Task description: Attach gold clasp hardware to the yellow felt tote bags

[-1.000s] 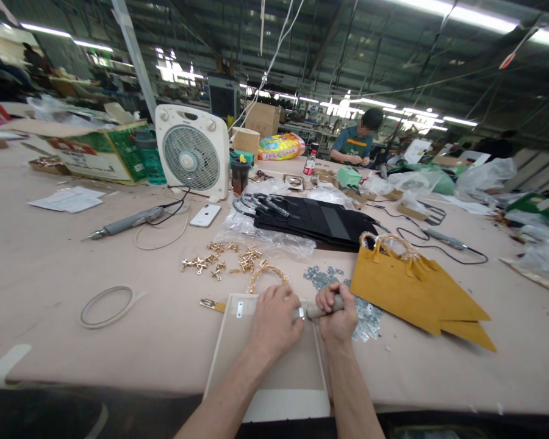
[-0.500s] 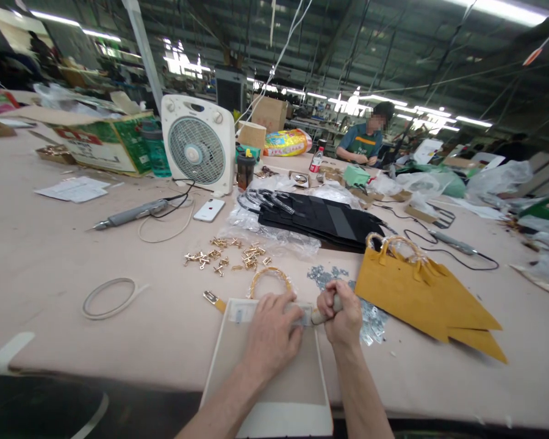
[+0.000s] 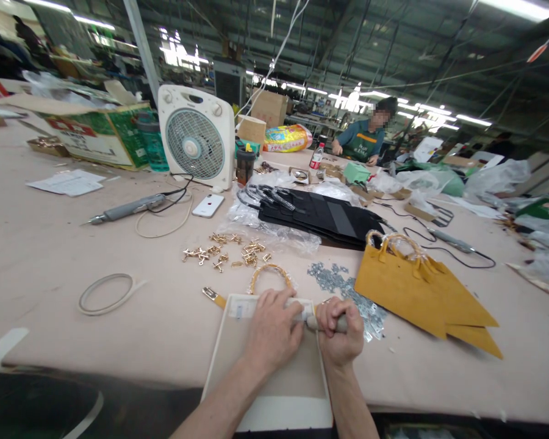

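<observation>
My left hand lies on a beige bag panel with pale edges. Its fingers are spread flat over a clear strip along the panel's top. My right hand is closed round a grey-handled tool, tilted nearly level, its end at the strip's right part. The tool's tip is too small to make out. A mustard handle loop in clear wrap sticks out beyond the panel. A mustard strap with a metal buckle shows at the upper left corner.
Gold fittings and flat silver plates lie beyond my hands. Mustard bag pieces are on the right, black bag pieces farther back. A grey corded tool, phone, tape roll and fan stand leftward.
My right hand has turned and lowered slightly, tipping the tool's handle from slanting upward to nearly level. My left hand stays on the panel. The person across the table has moved their hands apart.
</observation>
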Available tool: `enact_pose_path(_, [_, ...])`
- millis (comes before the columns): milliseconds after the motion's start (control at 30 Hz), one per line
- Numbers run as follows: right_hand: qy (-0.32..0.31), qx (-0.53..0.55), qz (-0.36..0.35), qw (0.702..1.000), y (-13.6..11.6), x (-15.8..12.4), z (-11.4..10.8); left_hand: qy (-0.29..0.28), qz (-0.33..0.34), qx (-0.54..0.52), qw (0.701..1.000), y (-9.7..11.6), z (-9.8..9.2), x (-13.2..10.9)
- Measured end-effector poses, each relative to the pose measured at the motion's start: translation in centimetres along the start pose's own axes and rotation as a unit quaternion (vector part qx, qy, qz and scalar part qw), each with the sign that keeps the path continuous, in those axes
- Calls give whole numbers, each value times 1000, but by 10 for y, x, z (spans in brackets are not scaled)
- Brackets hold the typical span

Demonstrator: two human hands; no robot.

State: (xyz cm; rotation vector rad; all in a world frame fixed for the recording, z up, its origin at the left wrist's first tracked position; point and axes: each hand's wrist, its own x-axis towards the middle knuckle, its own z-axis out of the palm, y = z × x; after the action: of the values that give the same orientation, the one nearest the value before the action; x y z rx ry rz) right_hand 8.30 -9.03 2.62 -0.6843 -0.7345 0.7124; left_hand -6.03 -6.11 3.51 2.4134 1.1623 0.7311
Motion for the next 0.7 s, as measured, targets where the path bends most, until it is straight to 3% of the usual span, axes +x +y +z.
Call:
enact_pose_path(200, [-18, -34, -74, 997, 6, -10, 9, -10, 6, 7, 1000, 1, -4, 1])
enact_pose_path(367, [-14, -84, -93, 992, 11, -10, 13, -4, 6, 6, 1000, -1, -3, 1])
enact_pose_path(500, [-15, -156, -60, 986, 19, -4, 16, 1, 5, 0, 1000, -4, 0, 0])
enact_pose_path(700, [-39, -234, 49, 970, 24, 15, 18, 8, 13, -10, 1000, -6, 1, -2])
